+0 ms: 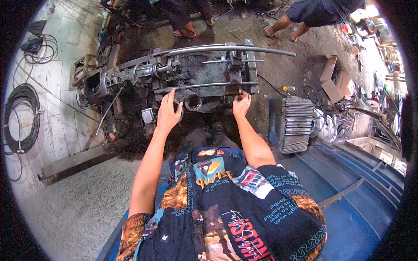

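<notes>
A long, dark, greasy metal machine [146, 71] with a shaft and parallel rods lies in front of me. My left hand [168, 112] is at its near side, fingers stretched toward the near rod [200, 85] and thumb spread apart. Beside that thumb is a ring-shaped part, partly hidden by the hand. A round metal collar [193, 103] sits just to its right. My right hand [241, 105] is at the machine's near right corner, below the crosspiece [235, 65]. Its fingers are curled together, and what they hold, if anything, is too small to make out.
A finned metal block [291, 124] stands to the right, with an open cardboard box [335, 78] beyond. Coiled black hose [21, 118] lies at left. A long rod [235, 49] juts past the machine's far right. Two other people's legs [282, 25] are across the floor.
</notes>
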The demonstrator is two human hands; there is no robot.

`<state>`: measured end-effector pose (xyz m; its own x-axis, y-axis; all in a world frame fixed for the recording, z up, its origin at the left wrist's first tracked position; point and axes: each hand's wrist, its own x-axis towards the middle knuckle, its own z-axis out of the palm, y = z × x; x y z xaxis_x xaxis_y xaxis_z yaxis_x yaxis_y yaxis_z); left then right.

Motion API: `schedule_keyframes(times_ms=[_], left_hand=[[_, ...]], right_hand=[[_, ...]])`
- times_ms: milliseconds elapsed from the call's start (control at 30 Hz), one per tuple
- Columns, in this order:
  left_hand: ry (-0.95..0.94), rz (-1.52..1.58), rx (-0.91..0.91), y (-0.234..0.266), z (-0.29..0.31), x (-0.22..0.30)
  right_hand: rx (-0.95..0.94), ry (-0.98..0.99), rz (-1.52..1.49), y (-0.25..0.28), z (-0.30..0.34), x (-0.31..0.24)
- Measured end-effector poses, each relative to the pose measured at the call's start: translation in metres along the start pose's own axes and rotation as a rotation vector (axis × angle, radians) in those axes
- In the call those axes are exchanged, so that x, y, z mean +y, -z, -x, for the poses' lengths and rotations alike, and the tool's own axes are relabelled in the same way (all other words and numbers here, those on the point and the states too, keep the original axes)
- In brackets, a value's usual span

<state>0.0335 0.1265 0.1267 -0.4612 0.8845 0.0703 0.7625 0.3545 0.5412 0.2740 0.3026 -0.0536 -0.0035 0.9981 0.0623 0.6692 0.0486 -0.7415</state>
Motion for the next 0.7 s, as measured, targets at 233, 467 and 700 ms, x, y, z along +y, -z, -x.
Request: schedule_keyframes(times_ms=[233,467,700], left_hand=[[0.062,-0.038,0.022,-0.002,0.024,-0.018],[0.068,-0.035,0.052,-0.001,0.035,-0.022],[0.062,-0.045,0.09,0.006,0.03,-0.016]], right_hand=[[-0.053,0.156,0.01,0.014,0.028,0.006],[-0.257,0.096,0.033,-0.002,0.004,0.005],[-0.511,0.082,-0.132,0.011,0.022,-0.019]])
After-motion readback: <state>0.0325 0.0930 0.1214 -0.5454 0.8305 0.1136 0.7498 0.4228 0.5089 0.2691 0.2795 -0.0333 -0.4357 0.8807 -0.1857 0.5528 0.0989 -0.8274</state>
